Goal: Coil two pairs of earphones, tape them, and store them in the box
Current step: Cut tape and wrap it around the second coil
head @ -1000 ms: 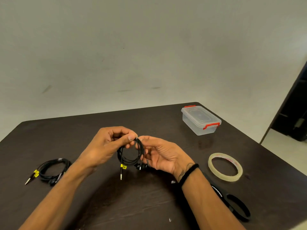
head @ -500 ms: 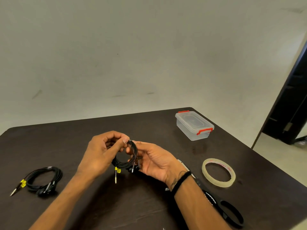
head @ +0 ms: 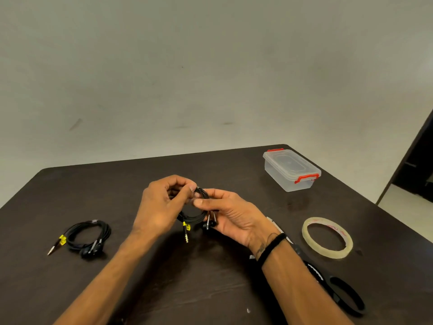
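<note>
Both hands hold a coiled pair of black earphones (head: 195, 215) above the middle of the dark table (head: 210, 277). My left hand (head: 161, 207) pinches the top of the coil. My right hand (head: 234, 214) grips its right side, with the earbuds by the palm. Its jack plug with a yellow tag hangs down. A second coiled pair of black earphones (head: 87, 236) lies on the table at the left. A clear plastic box (head: 291, 170) with red clips stands shut at the back right. A roll of clear tape (head: 327, 237) lies flat at the right.
Black-handled scissors (head: 337, 292) lie at the front right, partly hidden under my right forearm. The table's far edge runs in front of a pale wall. A dark doorway (head: 417, 165) stands at the far right.
The view has shifted a little. Both hands stay on the coil, and my right thumb has moved up over its right side.
</note>
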Action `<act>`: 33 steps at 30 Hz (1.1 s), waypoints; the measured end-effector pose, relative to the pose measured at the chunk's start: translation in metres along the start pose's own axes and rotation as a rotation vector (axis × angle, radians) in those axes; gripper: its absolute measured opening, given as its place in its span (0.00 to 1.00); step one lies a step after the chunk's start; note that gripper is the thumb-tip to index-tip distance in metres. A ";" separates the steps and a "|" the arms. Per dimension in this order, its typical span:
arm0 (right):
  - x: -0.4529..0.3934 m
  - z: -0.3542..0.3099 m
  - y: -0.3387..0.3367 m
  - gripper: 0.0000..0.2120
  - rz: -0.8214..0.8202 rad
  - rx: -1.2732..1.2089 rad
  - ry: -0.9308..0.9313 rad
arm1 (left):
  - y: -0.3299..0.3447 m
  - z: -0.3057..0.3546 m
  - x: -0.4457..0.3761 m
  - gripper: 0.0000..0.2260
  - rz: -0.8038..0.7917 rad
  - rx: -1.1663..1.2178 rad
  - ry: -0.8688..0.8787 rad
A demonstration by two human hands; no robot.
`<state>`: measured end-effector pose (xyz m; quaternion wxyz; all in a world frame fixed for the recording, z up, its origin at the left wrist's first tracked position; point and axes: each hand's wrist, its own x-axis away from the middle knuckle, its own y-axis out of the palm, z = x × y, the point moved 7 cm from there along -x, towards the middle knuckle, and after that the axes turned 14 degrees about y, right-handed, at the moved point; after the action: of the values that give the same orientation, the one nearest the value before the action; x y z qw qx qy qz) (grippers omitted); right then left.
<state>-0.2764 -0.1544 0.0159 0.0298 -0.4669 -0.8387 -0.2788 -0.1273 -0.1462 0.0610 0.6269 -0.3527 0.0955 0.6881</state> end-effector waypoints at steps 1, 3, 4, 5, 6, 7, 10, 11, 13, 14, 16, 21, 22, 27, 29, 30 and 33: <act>0.000 -0.001 -0.001 0.10 0.022 0.005 -0.012 | 0.000 0.001 0.000 0.03 -0.001 -0.008 0.003; -0.001 -0.002 -0.005 0.13 0.067 0.020 -0.031 | 0.000 0.001 0.000 0.04 -0.005 -0.029 0.006; -0.002 -0.002 -0.007 0.14 0.090 0.026 -0.038 | 0.001 0.001 0.000 0.04 -0.006 -0.038 0.003; -0.002 -0.002 -0.008 0.15 0.116 0.031 -0.045 | 0.002 0.002 0.001 0.04 -0.008 -0.046 -0.001; -0.002 -0.002 -0.009 0.16 0.144 0.039 -0.056 | 0.002 0.002 0.001 0.04 -0.007 -0.054 -0.005; -0.002 -0.002 -0.010 0.16 0.172 0.052 -0.071 | 0.002 0.002 0.002 0.04 -0.005 -0.060 -0.011; 0.000 -0.004 -0.012 0.13 0.277 0.157 -0.148 | 0.002 0.001 0.002 0.04 0.003 -0.072 -0.037; 0.000 -0.005 -0.012 0.10 0.309 0.203 -0.183 | 0.002 0.001 0.003 0.03 0.005 -0.069 -0.046; 0.001 -0.008 -0.013 0.11 0.371 0.273 -0.244 | 0.002 0.001 0.003 0.03 0.008 -0.061 -0.055; 0.002 -0.009 -0.014 0.12 0.404 0.303 -0.269 | 0.001 0.001 0.003 0.03 0.012 -0.062 -0.056; 0.004 -0.012 -0.014 0.12 0.441 0.354 -0.304 | 0.000 0.002 0.003 0.03 0.023 -0.070 -0.052; 0.006 -0.016 -0.015 0.09 0.455 0.365 -0.313 | -0.004 0.004 0.002 0.03 0.030 -0.087 -0.038; 0.006 -0.016 -0.014 0.09 0.465 0.373 -0.314 | -0.004 0.004 0.002 0.03 0.026 -0.089 -0.038; 0.007 -0.017 -0.014 0.09 0.484 0.379 -0.312 | -0.004 0.004 0.002 0.04 0.005 -0.103 -0.026; 0.008 -0.016 -0.014 0.10 0.495 0.383 -0.308 | -0.003 0.004 0.002 0.04 -0.006 -0.102 -0.019; 0.008 -0.015 -0.014 0.11 0.498 0.380 -0.307 | -0.003 0.005 0.002 0.04 -0.011 -0.100 -0.013; 0.006 -0.013 -0.012 0.12 0.490 0.369 -0.307 | -0.003 0.006 0.002 0.04 -0.019 -0.100 0.018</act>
<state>-0.2924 -0.1612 0.0238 0.0532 -0.6778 -0.7326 -0.0334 -0.1271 -0.1406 0.0653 0.6141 -0.3908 0.0631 0.6828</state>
